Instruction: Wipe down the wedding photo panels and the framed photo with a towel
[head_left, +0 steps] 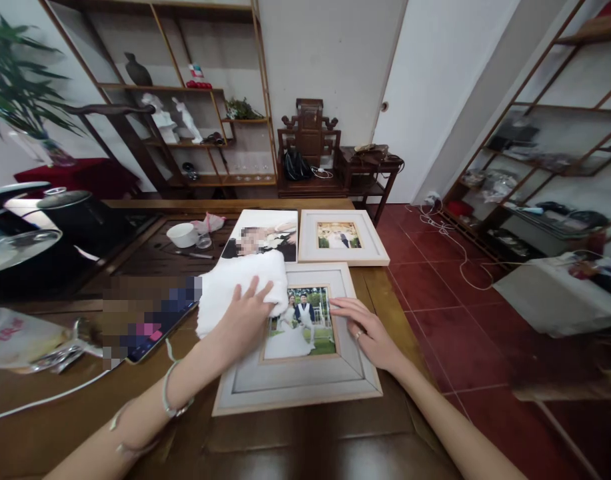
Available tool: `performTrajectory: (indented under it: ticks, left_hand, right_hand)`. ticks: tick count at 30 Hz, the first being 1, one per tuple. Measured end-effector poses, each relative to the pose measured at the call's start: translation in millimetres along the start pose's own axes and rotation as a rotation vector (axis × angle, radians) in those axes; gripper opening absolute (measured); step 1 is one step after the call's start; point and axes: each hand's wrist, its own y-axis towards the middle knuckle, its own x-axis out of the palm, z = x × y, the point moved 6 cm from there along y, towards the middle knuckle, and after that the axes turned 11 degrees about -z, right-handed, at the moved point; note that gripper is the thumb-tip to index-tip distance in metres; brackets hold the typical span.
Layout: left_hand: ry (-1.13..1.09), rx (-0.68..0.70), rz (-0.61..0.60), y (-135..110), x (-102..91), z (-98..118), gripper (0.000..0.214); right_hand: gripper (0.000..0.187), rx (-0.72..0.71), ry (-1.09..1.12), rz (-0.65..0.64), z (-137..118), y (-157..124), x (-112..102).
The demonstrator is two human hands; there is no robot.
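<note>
A picture frame with a pale wide border lies flat on the wooden table, holding a photo of two people in wedding clothes. My left hand grips a white fluffy towel from above, with its fingers pressed into it. The towel covers the frame's upper left part and reaches past its edge. My right hand rests on the frame's right border, fingers stretched out toward the photo. Behind are a smaller framed photo and a white-backed portrait print, which the towel partly overlaps.
Left on the table are a phone or tablet, a plastic package, a white cable, a white cup on a dark tea tray, and black pots. A wooden chair stands beyond.
</note>
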Motion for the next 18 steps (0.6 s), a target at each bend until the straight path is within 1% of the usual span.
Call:
performTrajectory:
  ticks: [2,4,7,9,10,11,13,15,18]
  left_hand:
    - [-0.023,0.002,-0.100,-9,-1.5,13,0.052]
    - [-0.048,0.030,-0.207,-22,-0.4,32,0.053]
    - [-0.111,0.151,-0.370,-47,10.4,62,0.055]
    - [-0.167,0.243,-0.439,-62,19.4,76,0.054]
    - [-0.188,0.272,-0.454,-67,23.0,80,0.055]
    - [-0.204,0.285,-0.453,-69,25.1,81,0.056]
    - [-0.223,0.257,-0.405,-65,25.1,75,0.060]
    - [-0.224,0.184,-0.312,-51,20.7,61,0.063]
    - [-0.208,0.085,-0.143,-20,14.4,34,0.063]
  right_hand:
    - [0.038,-0.002,0.002,0.002,0,0,0]
    - [0.038,-0.001,0.004,0.009,0,0,0]
    - [0.039,0.000,0.006,0.015,1,-1,0]
    - [0.040,0.003,0.006,0.017,1,-1,0]
    - [0.040,0.005,0.006,0.018,1,-1,0]
    - [0.040,0.007,0.007,0.020,1,-1,0]
    - [0.040,0.007,0.009,0.025,1,-1,0]
    - [0.040,0.006,0.012,0.028,1,-1,0]
    - [0.040,-0.001,0.015,0.026,0,-1,0]
